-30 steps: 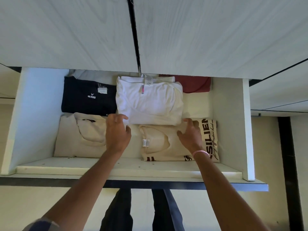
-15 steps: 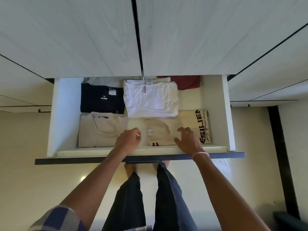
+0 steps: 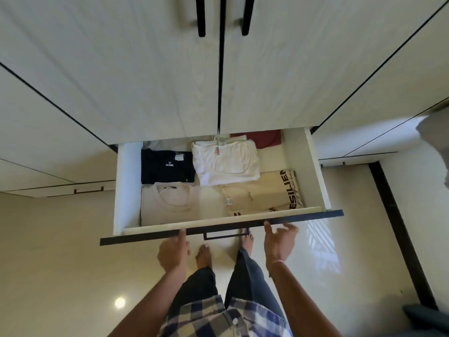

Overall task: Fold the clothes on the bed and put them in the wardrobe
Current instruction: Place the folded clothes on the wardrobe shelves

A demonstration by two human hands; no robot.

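The wardrobe drawer (image 3: 126, 181) stands pulled out below the closed wardrobe doors (image 3: 145, 76). Folded clothes lie in it: a navy shirt (image 3: 165, 170), a white shirt (image 3: 226, 164), a dark red one (image 3: 264, 138) at the back, a cream shirt (image 3: 175, 203) and a cream printed shirt (image 3: 264, 190) at the front. My left hand (image 3: 173, 250) touches the drawer's dark front panel (image 3: 136, 239) with a fingertip, holding nothing. My right hand (image 3: 279, 242) is at the front panel's right part, fingers spread, thumb against the edge.
A black pull handle (image 3: 226, 235) sits on the drawer front between my hands. My bare feet (image 3: 202, 257) stand on the glossy cream floor under the drawer. Two black door handles (image 3: 201, 15) hang above. More drawer fronts flank both sides.
Both hands came out of the drawer, off the cream shirts, and back to its front panel. My head moved back, so more of the wardrobe shows.
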